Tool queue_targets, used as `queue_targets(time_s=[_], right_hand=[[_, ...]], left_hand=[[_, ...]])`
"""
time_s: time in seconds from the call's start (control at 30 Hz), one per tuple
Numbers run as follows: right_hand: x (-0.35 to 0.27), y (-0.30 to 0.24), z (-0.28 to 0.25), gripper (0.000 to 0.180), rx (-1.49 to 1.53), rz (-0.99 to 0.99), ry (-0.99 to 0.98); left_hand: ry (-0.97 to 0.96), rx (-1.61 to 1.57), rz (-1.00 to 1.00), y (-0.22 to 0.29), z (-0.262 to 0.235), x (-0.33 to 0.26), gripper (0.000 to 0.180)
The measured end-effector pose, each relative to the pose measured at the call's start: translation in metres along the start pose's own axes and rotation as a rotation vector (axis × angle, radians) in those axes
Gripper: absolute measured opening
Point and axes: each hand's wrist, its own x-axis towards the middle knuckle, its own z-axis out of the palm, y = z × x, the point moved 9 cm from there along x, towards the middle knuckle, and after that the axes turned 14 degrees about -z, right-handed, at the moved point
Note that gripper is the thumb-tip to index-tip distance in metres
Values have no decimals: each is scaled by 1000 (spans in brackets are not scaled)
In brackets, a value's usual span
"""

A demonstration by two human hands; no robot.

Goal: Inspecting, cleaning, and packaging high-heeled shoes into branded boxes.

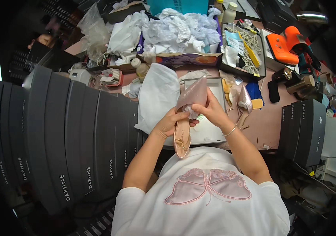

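An orange device (pixel 281 50) sits near a tray (pixel 243 73) holding a yellow tool (pixel 250 51).

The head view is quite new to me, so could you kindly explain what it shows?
There is no robot here: a fisheye camera on a person's head looks down, which bends straight edges. The left hand and right hand are bare and hold a pink pointed shoe, with both thumbs near crumpled paper at its toe opening. On the pinkish table lie a similar shoe and a box of white paper. Dark boxes stand at the left.
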Motion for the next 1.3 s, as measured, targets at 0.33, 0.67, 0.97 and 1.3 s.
queue_targets(time_s=[0.33, 0.67, 0.97, 1.3], right_hand=[[-111, 72, 88, 29, -1085, -248, -1005], [-124, 83, 77, 36, -1532, -213, -1183], [-140, 153, 99, 32, -1629, -129, -1247], [-137, 146, 106, 21, -1276, -53, -1104]], left_hand=[[297, -347, 202, -22, -111, -59, 38], [417, -411, 102, -73, -135, -73, 38], [274, -368, 57, -73, -103, -37, 37], [274, -445, 55, -59, -67, -35, 37]])
